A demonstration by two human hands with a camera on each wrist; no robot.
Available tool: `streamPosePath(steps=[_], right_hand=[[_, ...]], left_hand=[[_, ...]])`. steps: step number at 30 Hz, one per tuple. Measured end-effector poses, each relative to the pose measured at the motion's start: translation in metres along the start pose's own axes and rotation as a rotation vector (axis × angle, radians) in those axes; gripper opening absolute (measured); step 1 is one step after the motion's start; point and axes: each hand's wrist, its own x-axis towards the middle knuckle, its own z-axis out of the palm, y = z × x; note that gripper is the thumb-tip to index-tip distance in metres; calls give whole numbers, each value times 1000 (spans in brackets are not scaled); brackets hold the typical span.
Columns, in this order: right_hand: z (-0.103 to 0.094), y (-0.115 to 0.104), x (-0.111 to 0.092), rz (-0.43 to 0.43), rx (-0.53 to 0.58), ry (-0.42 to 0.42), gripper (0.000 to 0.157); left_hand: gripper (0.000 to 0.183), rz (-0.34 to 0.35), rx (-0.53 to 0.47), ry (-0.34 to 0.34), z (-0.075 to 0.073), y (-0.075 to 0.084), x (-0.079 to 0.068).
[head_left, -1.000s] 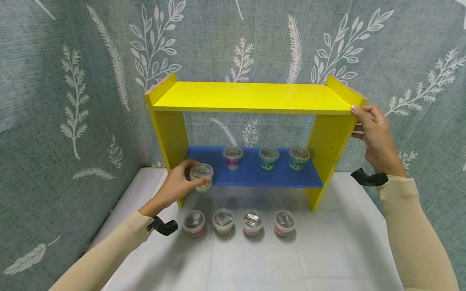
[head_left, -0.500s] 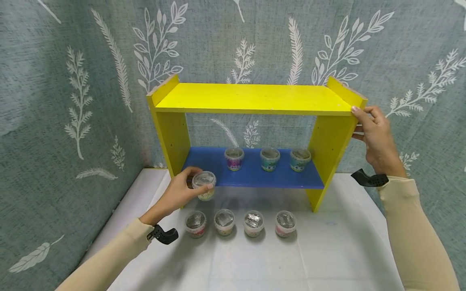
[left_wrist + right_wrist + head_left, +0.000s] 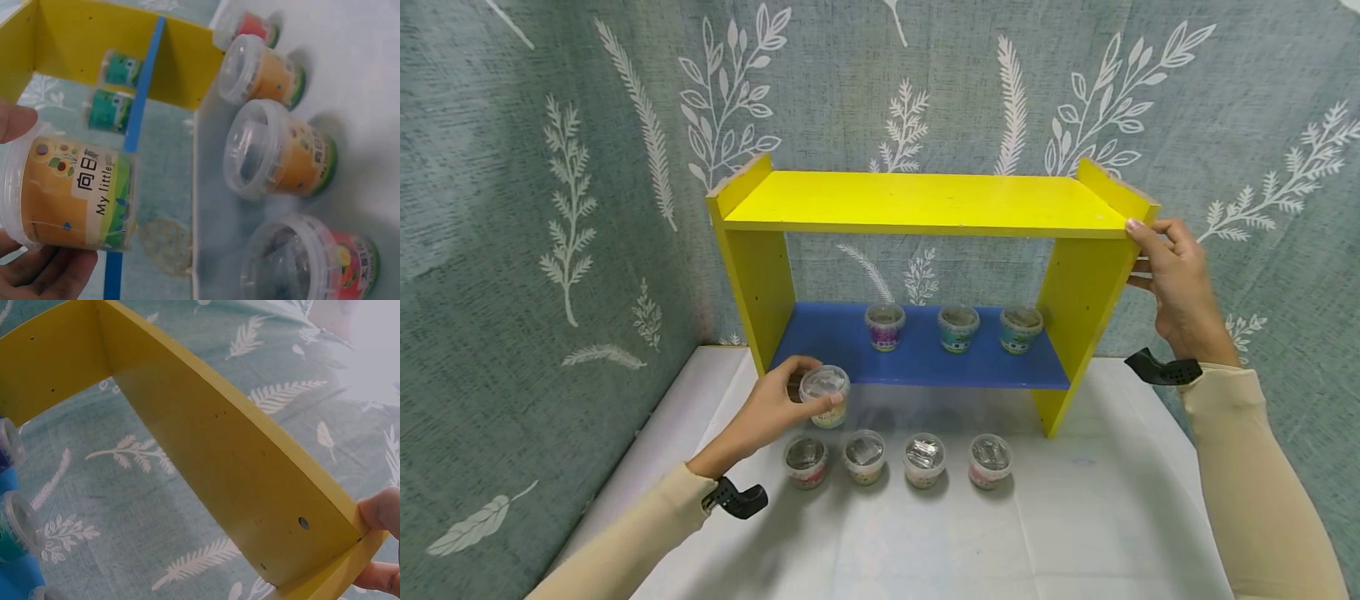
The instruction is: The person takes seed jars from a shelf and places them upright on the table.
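My left hand (image 3: 778, 406) grips a small clear-lidded plastic cup (image 3: 826, 395) by its rim, in front of the blue shelf's left end. In the left wrist view this cup (image 3: 75, 194) has an orange sunflower label with a green base. At the far right my right hand (image 3: 1180, 283) holds the upper side edge of the yellow shelf unit (image 3: 925, 200), thumb on the front. On the blue lower shelf (image 3: 902, 368) stand a purple-labelled cup (image 3: 884, 327) and two teal-labelled cups (image 3: 958, 329), (image 3: 1020, 330).
A row of several lidded cups stands on the white table (image 3: 925, 542) before the unit, from a red-labelled cup (image 3: 806, 462) at left to a pink-labelled cup (image 3: 989, 462) at right. Leaf-patterned cloth (image 3: 880, 92) hangs behind and at the left.
My left hand has brought the sunflower cup down and slightly right, away from the blue shelf toward the table row. My right hand keeps its hold on the unit.
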Motion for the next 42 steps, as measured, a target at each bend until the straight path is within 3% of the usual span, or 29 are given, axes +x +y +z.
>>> streamPosePath(steps=[6,18,29,37,42], right_hand=[[1,1,0,-10,-20,9,31],[0,0,0,12,-16,4,32],[0,0,-1,3,-5,-4,32],[1,1,-1,-10,6,-13,31],[1,0,-2,-10,20,-15,31]], left_hand=[[70,14,-8,-11,3,-3,-4],[72,-34,-12,-33,13,-10,-15],[67,-39,-16,-47,19,-16,-26],[66,-28,-29,-59,24,-20,-34],[62,12,-40,-81,27,-22,-38]])
